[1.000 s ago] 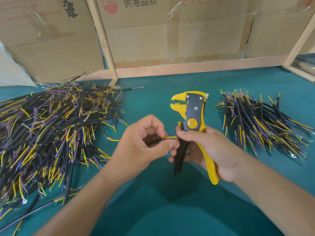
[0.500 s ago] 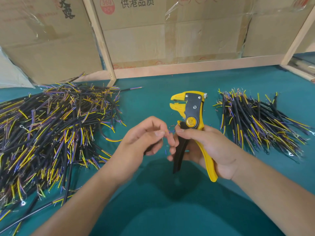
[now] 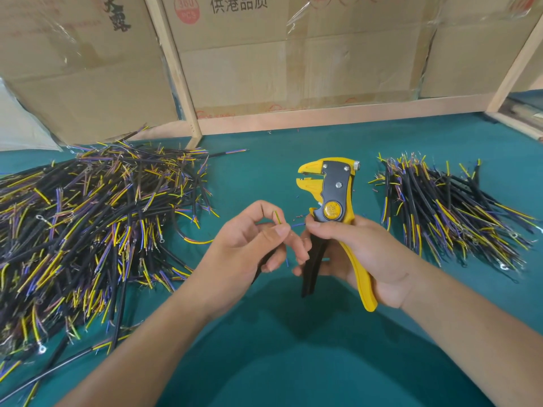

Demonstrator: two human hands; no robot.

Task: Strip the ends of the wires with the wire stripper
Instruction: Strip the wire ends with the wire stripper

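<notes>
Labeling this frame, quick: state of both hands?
Left hand: pinches a cable by its thin inner wires.
Right hand: grips the wire stripper by its handles; its thumb tip touches the blue inner wire.

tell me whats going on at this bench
A person is stripping wire ends. The right hand grips a yellow wire stripper upright, nothing between its jaws. The left hand pinches a black cable, separating its yellow-green and blue cores. A big cable pile lies left, a smaller pile right.
</notes>
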